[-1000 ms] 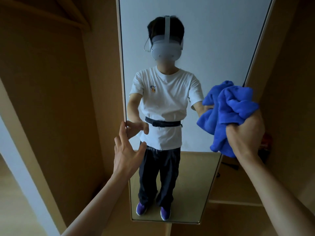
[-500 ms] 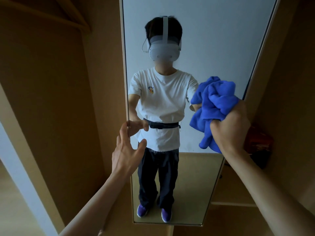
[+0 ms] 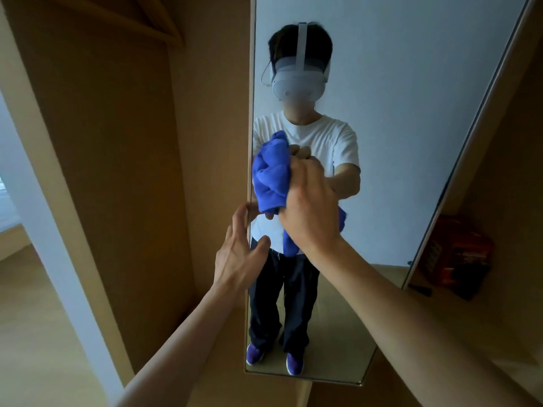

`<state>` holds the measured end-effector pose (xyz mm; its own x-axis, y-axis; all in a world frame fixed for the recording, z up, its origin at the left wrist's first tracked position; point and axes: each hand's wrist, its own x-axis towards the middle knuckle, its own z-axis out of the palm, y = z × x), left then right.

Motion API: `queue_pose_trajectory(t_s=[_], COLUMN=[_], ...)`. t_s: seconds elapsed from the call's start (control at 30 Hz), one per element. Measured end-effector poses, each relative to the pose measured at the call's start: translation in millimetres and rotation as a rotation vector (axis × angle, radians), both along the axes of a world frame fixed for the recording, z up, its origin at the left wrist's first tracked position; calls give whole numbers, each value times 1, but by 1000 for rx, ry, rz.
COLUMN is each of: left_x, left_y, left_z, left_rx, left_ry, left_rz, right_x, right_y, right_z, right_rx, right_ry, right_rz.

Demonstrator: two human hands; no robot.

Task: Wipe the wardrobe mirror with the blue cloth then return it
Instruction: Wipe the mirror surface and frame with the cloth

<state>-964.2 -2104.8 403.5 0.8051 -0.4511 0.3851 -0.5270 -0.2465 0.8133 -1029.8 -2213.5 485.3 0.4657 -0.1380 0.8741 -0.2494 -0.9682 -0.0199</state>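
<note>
The tall wardrobe mirror (image 3: 411, 118) stands in front of me on an open wooden door and reflects a person in a white shirt. My right hand (image 3: 308, 212) grips the bunched blue cloth (image 3: 271, 174) and holds it against the glass near the mirror's left edge, at mid height. My left hand (image 3: 239, 254) rests with spread fingers on the mirror's left edge just below the cloth, fingertips on the door's rim. Part of the cloth hangs behind my right wrist.
Wooden wardrobe panels (image 3: 111, 171) rise on the left with a shelf above. On the right, inside the wardrobe, a red box (image 3: 458, 254) sits on a shelf. Pale wooden floor (image 3: 35, 333) lies at the lower left.
My right hand has swept the blue cloth from the mirror's right edge across the glass to its left edge. My left hand stays on the left rim.
</note>
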Motion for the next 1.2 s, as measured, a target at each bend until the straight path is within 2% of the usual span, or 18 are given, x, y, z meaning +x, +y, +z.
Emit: queue_pose_trajectory(t_s=[0.13, 0.3, 0.43, 0.67, 0.93, 1.07, 1.2], left_x=[6, 13, 18, 18, 18, 16, 12], left_y=[5, 17, 21, 17, 17, 20, 21], left_z=[-1, 0, -4, -7, -17, -14, -15], left_rx=[38, -12, -67, -143, -253, -221, -179], left_ry=[146, 289, 347, 391, 396, 400, 377], left_rz=[-20, -152, -209, -186, -220, -241, -236], right_x=[10, 2, -2, -8, -14, -19, -28], right_y=[16, 3, 0, 2, 8, 7, -2], right_z=[-7, 19, 21, -26, -69, -70, -50], right_rx=[-193, -396, -459, -313, -282, -276, -244], right_ry=[168, 355, 451, 431, 530, 567, 505], right_rz=[-55, -76, -139, -72, -63, -50, -58])
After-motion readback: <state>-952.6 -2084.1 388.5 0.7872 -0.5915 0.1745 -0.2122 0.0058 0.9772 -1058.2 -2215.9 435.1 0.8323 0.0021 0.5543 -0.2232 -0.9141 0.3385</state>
